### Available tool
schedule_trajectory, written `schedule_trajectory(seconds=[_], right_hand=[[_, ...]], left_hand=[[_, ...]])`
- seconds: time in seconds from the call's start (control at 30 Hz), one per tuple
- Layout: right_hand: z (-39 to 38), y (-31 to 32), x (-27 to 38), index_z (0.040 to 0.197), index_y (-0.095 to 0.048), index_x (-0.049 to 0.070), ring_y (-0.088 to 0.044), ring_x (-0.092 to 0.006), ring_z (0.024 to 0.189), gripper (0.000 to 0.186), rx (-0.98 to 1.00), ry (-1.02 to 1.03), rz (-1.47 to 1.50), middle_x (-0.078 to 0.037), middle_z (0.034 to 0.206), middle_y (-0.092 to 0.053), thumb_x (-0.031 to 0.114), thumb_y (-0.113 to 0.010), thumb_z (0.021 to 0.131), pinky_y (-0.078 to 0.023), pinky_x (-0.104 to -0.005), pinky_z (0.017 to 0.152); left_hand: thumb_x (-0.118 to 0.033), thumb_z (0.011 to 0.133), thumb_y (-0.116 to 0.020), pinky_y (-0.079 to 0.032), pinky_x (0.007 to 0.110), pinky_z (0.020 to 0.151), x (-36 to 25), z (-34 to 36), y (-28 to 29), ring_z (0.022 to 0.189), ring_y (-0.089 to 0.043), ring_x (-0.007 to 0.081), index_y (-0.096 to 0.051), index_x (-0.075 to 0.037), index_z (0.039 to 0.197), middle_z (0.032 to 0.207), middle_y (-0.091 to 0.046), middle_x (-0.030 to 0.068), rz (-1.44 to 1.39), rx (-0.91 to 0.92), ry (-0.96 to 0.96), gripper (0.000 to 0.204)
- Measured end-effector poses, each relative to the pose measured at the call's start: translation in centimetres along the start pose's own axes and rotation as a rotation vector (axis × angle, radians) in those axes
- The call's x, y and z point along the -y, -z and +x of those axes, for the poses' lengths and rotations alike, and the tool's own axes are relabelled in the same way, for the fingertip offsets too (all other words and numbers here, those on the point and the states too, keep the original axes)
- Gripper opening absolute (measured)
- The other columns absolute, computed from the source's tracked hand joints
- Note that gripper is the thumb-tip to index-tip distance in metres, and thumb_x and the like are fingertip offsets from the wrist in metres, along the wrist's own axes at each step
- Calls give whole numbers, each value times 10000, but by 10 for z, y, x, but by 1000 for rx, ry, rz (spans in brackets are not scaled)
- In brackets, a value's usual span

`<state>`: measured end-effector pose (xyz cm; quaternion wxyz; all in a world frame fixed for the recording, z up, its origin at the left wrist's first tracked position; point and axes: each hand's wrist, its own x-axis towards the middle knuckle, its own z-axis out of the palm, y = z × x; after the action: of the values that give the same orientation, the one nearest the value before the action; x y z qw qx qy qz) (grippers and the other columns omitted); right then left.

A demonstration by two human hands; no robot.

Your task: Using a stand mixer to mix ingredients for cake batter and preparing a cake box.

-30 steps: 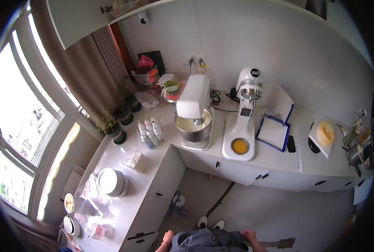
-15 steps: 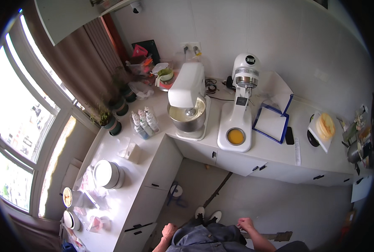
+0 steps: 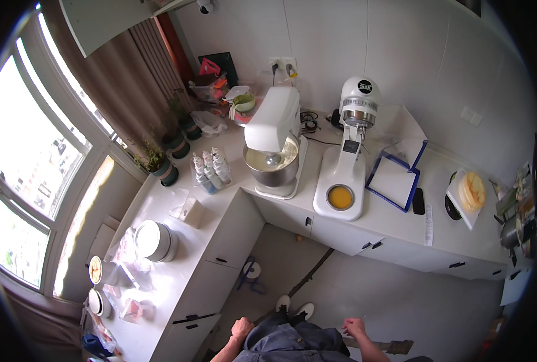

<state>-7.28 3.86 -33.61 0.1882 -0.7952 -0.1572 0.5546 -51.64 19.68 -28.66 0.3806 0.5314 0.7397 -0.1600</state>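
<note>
My left hand [image 3: 242,327] is held in front of my body at the lower edge, its fingers curled in with nothing seen in them. On the other side of the dark grey apron [image 3: 295,344], my right hand [image 3: 354,327] is loosely curled, also with no object showing. Neither one touches the counters. Ahead stands a white stand mixer [image 3: 274,120] whose whisk sits in a steel bowl [image 3: 271,175] of pale cream. To its right is a second white mixer [image 3: 359,114], with a small metal bowl of orange-yellow liquid [image 3: 341,197] on its base.
Squeeze bottles [image 3: 211,172], a white round tub [image 3: 155,240] and plastic bags line the left counter by the window. Right of the mixers lie a blue-framed box [image 3: 395,183], a black phone [image 3: 418,201] and cake layers [image 3: 471,191]. Cabinet doors [image 3: 341,235] border the floor.
The view has shifted slightly, so the counters and mixers sit a little differently in the picture. Both hands stay curled in nearly the same place.
</note>
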Motion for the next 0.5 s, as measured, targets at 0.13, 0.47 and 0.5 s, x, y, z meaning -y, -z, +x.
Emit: schedule_trajectory(seconds=[0.13, 0.47, 0.5], right_hand=[[2, 4, -1, 1026, -746, 29, -734, -200, 656, 200, 29, -25, 15, -91, 847, -757, 122, -606, 918, -568, -317, 517], [-4, 6, 1, 1022, -745, 17, -727, -205, 632, 203, -23, -28, 64, -99, 823, -754, 109, -600, 912, -583, -322, 552], [-6, 6, 4, 955, -761, 6, -720, -205, 601, 195, -48, -19, 77, -101, 782, -749, 91, -595, 897, -595, -326, 571]], left_hand=[[-325, 861, -623, -561, 481, 905, -6, 6, -4, 1045, -693, 411, -755, -33, 1044, 1080, -715, 261, 8, -22, -19, 369], [-382, 848, -631, -565, 475, 893, -24, -9, 9, 1003, -704, 402, -794, -110, 976, 1031, -729, 240, -22, -70, -96, 342], [-382, 848, -631, -565, 475, 893, -24, -9, 8, 1003, -704, 402, -794, -110, 976, 1031, -729, 240, -23, -70, -95, 342]])
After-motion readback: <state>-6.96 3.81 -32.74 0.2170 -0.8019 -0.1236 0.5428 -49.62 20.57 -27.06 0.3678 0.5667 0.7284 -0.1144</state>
